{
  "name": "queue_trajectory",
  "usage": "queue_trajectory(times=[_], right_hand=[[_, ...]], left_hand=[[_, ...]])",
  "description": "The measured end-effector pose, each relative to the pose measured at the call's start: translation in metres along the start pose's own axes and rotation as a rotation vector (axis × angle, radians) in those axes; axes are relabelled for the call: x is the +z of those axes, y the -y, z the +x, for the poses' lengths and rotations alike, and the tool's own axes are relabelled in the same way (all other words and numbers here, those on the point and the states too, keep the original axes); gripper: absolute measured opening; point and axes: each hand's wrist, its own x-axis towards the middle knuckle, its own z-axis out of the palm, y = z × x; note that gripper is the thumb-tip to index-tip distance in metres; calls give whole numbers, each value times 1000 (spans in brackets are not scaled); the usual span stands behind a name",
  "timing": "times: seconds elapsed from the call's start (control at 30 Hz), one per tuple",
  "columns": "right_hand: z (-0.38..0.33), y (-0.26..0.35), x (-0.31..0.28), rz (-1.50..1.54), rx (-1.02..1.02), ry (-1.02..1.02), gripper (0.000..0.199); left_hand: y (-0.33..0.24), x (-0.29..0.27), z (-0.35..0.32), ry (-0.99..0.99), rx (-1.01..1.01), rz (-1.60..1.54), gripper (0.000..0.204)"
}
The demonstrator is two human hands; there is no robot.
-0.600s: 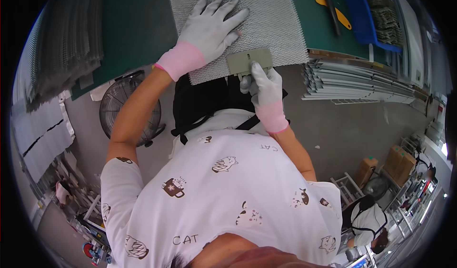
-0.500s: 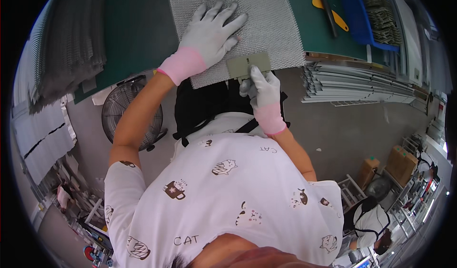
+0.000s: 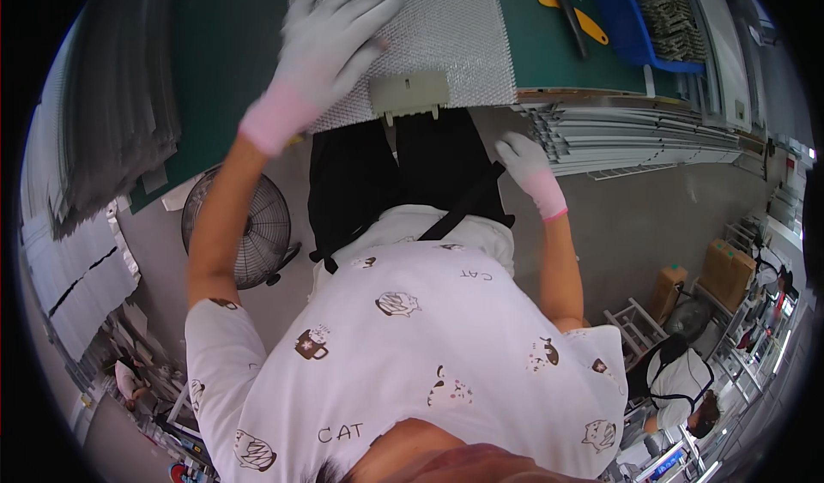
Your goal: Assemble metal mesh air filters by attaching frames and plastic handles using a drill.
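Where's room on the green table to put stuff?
Between the gray stack and the mesh sheet is a big bare patch. A smaller one lies between the sheet and yellow tool. Around the blue bin it's crowded.

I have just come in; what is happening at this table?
A person's gloved left hand is spread over the left part of a silvery mesh sheet on a green table. A grey-green plate sits at the sheet's near edge. The gloved right hand is apart from both, to the right, with nothing visible in it.

Room on green tabletop [image 3: 534, 69] betw. mesh sheet [image 3: 442, 20] & black rod [image 3: 566, 15] – blue bin [image 3: 620, 20] blocks reach farther R.
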Motion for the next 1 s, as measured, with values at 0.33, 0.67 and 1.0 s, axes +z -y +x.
queue_trajectory(times=[0.33,0.67,1.0], right_hand=[[13,-132,123,510,504,142,35],[21,-108,199,876,733,92,38],[-31,-131,80,877,948,-1384,35]], left_hand=[[-67,148,-349,231,-1966,-1214,41],[-41,71,-469,232,-2106,-2021,51],[-44,176,-333,76,-2118,-1896,51]])
